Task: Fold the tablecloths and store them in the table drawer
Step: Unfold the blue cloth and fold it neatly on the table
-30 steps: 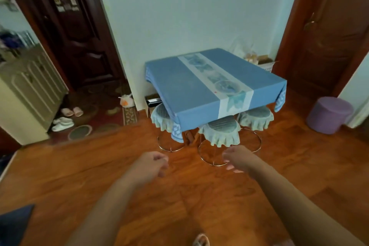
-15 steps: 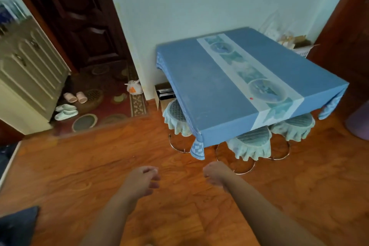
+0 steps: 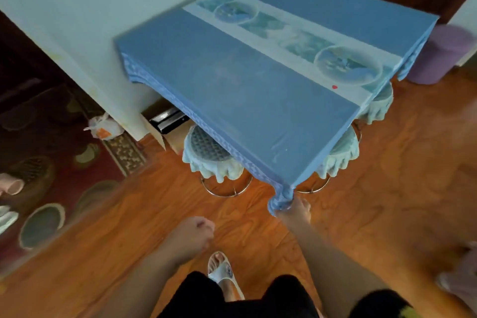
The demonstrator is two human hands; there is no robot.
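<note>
Tablecloth (image 3: 258,80) corner now gripped by right hand (image 3: 296,208), previously free

My right hand (image 3: 296,208) is extended forward, fingers pinching a hanging cloth corner. My left hand (image 3: 192,236) is curled into a fist, holding nothing.

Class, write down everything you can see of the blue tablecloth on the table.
The blue tablecloth lies spread flat over the table against the pale wall. It looks like smooth fabric, with a white band of pale blue-green pictures down its length and patterned hanging edges. Its near corner droops, and the right hand touches or pinches it there; blur hides which. Covered stools sit beneath it.
</note>
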